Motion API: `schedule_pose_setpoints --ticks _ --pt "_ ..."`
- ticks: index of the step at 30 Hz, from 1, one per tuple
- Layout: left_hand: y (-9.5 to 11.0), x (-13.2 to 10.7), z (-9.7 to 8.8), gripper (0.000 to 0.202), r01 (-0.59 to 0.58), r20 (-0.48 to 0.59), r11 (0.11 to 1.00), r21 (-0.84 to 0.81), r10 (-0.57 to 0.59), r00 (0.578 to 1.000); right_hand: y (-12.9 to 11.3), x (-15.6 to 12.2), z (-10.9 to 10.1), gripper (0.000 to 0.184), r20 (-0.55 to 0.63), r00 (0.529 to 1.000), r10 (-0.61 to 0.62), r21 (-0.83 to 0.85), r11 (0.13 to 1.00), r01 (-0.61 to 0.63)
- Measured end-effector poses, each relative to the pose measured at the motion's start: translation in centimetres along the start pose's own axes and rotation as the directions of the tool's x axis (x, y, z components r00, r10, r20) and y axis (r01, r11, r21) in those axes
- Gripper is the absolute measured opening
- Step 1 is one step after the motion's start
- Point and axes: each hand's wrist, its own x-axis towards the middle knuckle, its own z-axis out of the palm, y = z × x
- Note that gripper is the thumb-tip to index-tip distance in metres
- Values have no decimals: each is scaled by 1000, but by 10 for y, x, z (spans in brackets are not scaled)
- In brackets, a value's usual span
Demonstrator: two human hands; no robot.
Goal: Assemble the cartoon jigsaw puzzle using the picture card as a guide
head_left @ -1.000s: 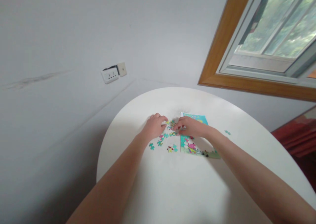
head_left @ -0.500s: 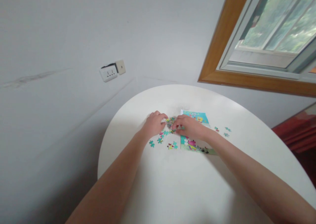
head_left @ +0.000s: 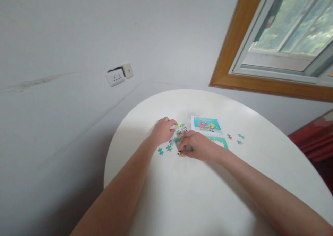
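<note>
On the round white table (head_left: 166, 201) lies a loose group of small jigsaw puzzle pieces (head_left: 169, 148), teal, yellow, pink and dark red. My left hand (head_left: 163, 130) rests at their left side, thumb and forefinger apart, fingertips beside the upper pieces. Over the lower right of the group is my right hand (head_left: 196, 145), its thumb and fingertips closed around a dark red and yellow puzzle piece (head_left: 180, 153). Beyond it lies a printed picture card (head_left: 208, 125) of cartoon figures. A partly joined teal puzzle (head_left: 220, 140) shows below the card, mostly covered by my right hand and forearm.
Several more loose pieces (head_left: 239, 142) lie right of the card. The table stands against a white wall with a power socket (head_left: 116, 77). A wood-framed window (head_left: 260, 85) is at the upper right, with red fabric (head_left: 312, 138) below.
My right hand has moved down toward the near pieces, uncovering the picture card and the upper pieces. The left hand stays about where it was.
</note>
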Motion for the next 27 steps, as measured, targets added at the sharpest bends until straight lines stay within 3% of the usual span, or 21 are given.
schedule_pose_setpoints --ticks 5,11,14,16,20,23,27 --pt "-1 1 1 29 7 -12 999 -32 -7 1000 -1 9 2 13 -66 998 -7 -10 1000 7" --pt "0 1 -2 28 26 -4 997 -68 -27 1000 -17 23 24 15 -162 987 -22 -91 996 7" --pt "1 1 -3 27 20 3 997 -73 -20 1000 -9 25 19 16 -159 986 -50 -26 999 46" --pt "0 1 -3 26 15 5 997 -69 -15 1000 7 26 8 19 -194 981 25 17 1000 -23" --pt "-1 2 -1 28 5 -11 998 -60 -6 1000 47 37 -10 24 -224 935 274 -94 949 -301" --pt "-3 3 0 29 21 -18 995 -98 -23 1000 63 50 -12 27 -162 931 326 -168 921 -351" --pt "-6 5 -1 32 68 -12 989 -128 -70 997 63 65 -6 30 -120 933 338 -192 915 -356"
